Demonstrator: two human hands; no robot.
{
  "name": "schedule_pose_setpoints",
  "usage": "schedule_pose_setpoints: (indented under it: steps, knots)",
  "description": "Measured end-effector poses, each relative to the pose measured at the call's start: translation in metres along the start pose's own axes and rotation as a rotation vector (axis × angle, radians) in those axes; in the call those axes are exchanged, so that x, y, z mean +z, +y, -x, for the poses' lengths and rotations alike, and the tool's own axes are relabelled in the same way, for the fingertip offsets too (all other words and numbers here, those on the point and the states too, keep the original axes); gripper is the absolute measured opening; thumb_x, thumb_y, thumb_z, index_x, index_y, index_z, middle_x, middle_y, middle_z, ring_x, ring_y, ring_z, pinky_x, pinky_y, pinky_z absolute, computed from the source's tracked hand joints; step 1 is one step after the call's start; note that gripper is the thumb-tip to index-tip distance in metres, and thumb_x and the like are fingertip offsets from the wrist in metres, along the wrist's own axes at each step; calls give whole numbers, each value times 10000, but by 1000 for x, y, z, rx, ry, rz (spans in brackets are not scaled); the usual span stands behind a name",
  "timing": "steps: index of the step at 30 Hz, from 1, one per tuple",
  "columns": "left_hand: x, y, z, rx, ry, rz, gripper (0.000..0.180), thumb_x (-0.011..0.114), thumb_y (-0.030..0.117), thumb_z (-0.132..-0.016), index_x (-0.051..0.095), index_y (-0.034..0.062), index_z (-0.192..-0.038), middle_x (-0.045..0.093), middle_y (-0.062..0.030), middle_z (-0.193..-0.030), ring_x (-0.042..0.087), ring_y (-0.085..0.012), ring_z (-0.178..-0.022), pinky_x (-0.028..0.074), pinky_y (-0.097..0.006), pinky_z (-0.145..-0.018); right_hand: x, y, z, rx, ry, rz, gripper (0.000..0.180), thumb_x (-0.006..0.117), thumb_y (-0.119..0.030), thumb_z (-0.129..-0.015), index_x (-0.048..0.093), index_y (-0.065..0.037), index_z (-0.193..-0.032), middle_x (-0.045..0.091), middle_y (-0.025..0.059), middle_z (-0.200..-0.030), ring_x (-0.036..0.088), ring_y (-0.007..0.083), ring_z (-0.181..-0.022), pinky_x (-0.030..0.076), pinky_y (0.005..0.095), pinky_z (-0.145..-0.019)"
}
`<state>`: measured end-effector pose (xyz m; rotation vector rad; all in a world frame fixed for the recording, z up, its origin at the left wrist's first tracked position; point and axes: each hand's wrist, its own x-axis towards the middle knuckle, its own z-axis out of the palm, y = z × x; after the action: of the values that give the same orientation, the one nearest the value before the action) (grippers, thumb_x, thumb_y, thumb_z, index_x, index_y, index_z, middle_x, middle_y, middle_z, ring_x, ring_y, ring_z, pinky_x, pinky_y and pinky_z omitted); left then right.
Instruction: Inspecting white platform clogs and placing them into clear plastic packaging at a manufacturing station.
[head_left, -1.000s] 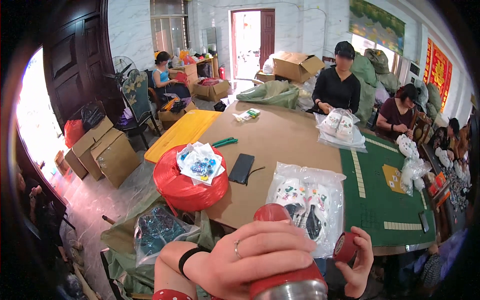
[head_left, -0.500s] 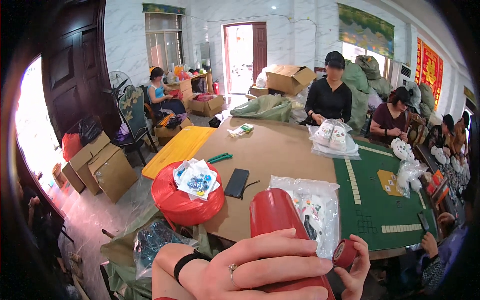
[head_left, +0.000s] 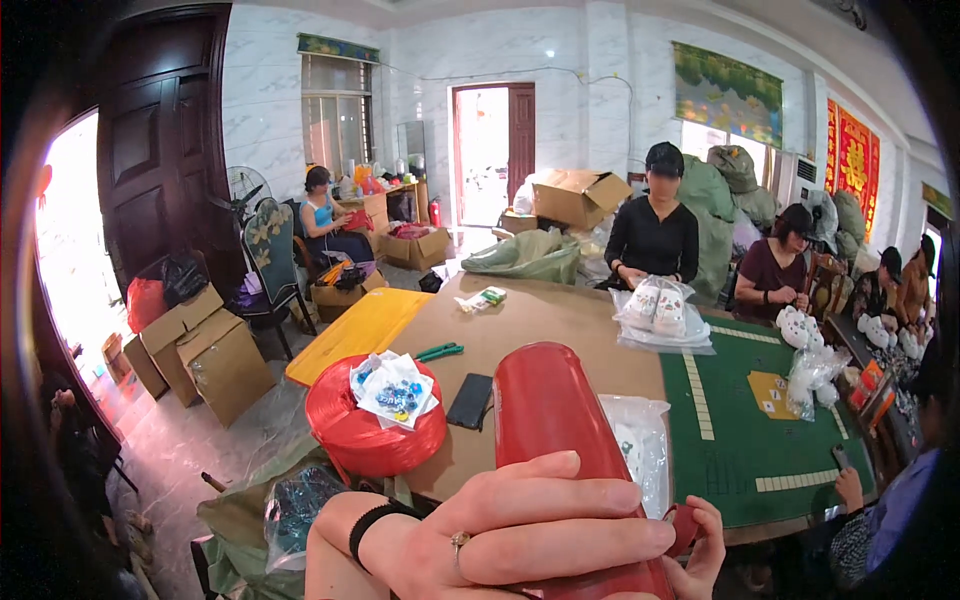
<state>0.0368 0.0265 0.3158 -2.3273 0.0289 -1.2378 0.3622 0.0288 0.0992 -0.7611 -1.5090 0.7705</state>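
Note:
A long red cylinder [head_left: 550, 400], which looks like a thermos flask, slants across the lower middle of the view, its rounded closed end away from me. The fingers of my left hand [head_left: 530, 525], with a ring and a black wristband, are wrapped over its near part. My right hand [head_left: 706, 550] is at the flask's right side, fingers closed around a small round red cap [head_left: 684, 530], partly hidden. The flask's near end is covered by my left hand. Beyond it lies a clear plastic bag [head_left: 645, 440] with white patterned things inside, half hidden by the flask.
On the brown tabletop [head_left: 540, 325] lie a red twine roll [head_left: 350, 440] topped with small white packets [head_left: 395, 388], a black phone [head_left: 469, 401] and green-handled scissors [head_left: 440, 352]. A green mat [head_left: 730, 460] covers the right side. Several people sit or stand around; cartons [head_left: 222, 360] stand left.
The flask and both hands have shifted slightly; the flask's far end is higher in view. The cap has turned and sits closer to the flask, more hidden by my left fingers.

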Motion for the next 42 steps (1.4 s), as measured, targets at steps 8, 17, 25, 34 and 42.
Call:
schedule_pose_setpoints:
  steps: [8, 17, 25, 34, 42]
  knots:
    - [-8, -1, -11, 32, -5, -30, 425, 804, 91, -788, 617, 217, -1148, 688, -132, -1236, 651, -330, -1129, 416, -485, -1094, 6, 12, 1, -50, 51, 53, 779, 897, -223, -706, 521, -87, -1375, 458, 191, -1454, 505, 249, -1275, 408, 385, -1062]
    - [-11, -2, -18, 49, -4, -23, 445, 820, 92, -761, 613, 221, -1134, 689, -125, -1238, 646, -325, -1135, 413, -482, -1095, 2, 3, -2, -57, -34, 23, 660, 809, -57, -815, 506, -39, -1401, 464, 178, -1476, 505, 288, -1318, 449, 395, -1051]
    - [-25, 11, -26, -81, -100, 28, 467, 822, 99, -764, 617, 163, -1178, 686, -140, -1233, 649, -329, -1122, 441, -471, -1063, 1, 0, -3, -67, -48, 52, 673, 813, -49, -807, 505, -46, -1405, 465, 176, -1477, 510, 284, -1316, 472, 380, -1024]
    - [-2, 27, -26, -300, 74, 106, 420, 800, 77, -767, 647, 90, -1158, 689, -144, -1212, 672, -313, -1088, 509, -449, -1000, 3, 1, 1, -37, -43, 56, 675, 809, -24, -794, 514, -48, -1400, 465, 176, -1479, 510, 282, -1319, 472, 374, -1024]
    - [18, 43, -9, -582, 223, 210, 386, 780, 58, -769, 674, 25, -1139, 693, -147, -1194, 693, -299, -1058, 569, -429, -944, 4, 4, -2, -11, -40, 55, 706, 816, 18, -764, 516, -55, -1399, 469, 180, -1478, 491, 298, -1341, 418, 408, -1093]
